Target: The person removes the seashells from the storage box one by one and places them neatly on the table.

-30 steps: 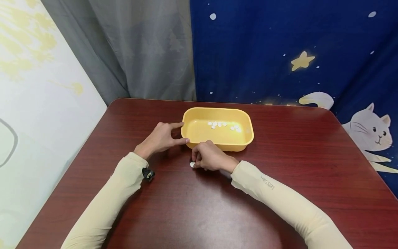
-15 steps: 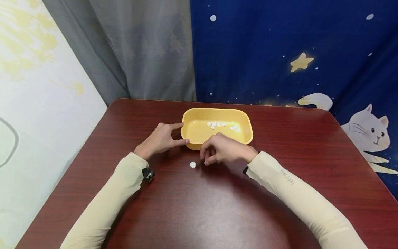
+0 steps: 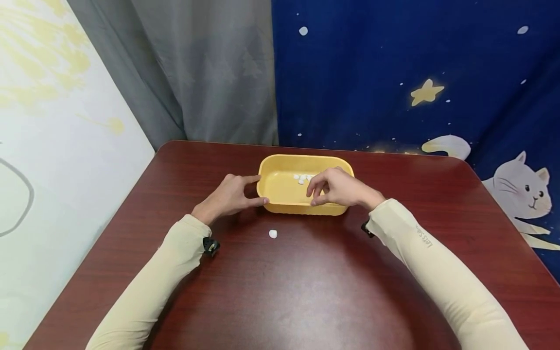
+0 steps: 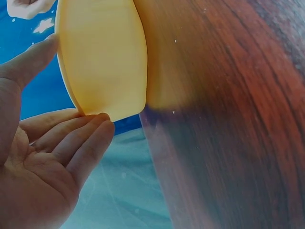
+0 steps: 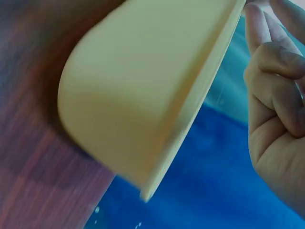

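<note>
A yellow plastic basin [image 3: 280,194] stands on the table, with several small white rounded pieces [image 3: 302,179] lying inside. My left hand [image 3: 225,197] rests against its left end, thumb and index finger spread and nearly straight. The left wrist view shows that hand's fingertips [image 4: 102,118] touching the basin rim. Over the basin's right front part is my right hand [image 3: 337,188], its thumb and index finger bent towards each other. Whether a small piece sits between them cannot be made out. One white piece [image 3: 273,234] lies on the table in front of the basin.
The dark red wooden table [image 3: 280,291] extends around the basin on all sides. A grey curtain [image 3: 218,73] and a blue star-patterned curtain [image 3: 350,73] hang behind its far edge. At the left is a white patterned surface [image 3: 52,170].
My right hand has left the white piece on the table and moved up and right, over the basin. That piece stays in place. My left hand keeps its place at the basin's end.
</note>
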The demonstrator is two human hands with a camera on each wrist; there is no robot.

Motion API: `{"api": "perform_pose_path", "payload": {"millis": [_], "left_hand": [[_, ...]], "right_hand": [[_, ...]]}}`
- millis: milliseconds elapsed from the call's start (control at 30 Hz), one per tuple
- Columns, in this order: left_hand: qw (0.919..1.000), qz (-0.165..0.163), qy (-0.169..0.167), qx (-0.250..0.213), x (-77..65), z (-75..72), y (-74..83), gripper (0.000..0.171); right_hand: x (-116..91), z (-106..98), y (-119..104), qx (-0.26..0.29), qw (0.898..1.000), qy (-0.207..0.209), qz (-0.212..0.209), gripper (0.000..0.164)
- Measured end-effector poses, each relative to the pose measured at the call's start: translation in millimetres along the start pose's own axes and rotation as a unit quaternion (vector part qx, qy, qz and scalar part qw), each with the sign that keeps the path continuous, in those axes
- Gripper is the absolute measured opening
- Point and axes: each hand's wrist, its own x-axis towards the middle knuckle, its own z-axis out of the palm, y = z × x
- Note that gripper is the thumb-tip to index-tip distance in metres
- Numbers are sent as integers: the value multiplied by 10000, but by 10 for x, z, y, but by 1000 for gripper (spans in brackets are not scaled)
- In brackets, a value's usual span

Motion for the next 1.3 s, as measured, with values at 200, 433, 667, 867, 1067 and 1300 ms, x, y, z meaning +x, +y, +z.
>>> {"api": "perform_pose_path", "payload": {"millis": [200,433,667,867,1067,1300], "left_hand": [[10000,-28,21,-9,2,9,-3,79],[10000,6,23,20,10,5,-12,79],[9999,98,58,45,32,12,-21,77],[9999,104,67,4,31,27,-37,76],[9998,154,65,-48,24,30,-28,77],[9998,182,121,6,8,23,-42,77]], "right_hand": [[4,-137,205,-408,9976,430,347,11],[46,-187,379,-1187,9911,491,346,9],[126,-130,537,-1900,9810,355,184,8],[213,-60,658,-2251,9735,311,253,11],[276,-18,741,-2297,9720,321,372,11],[329,10,759,-2367,9700,221,509,16]]}}
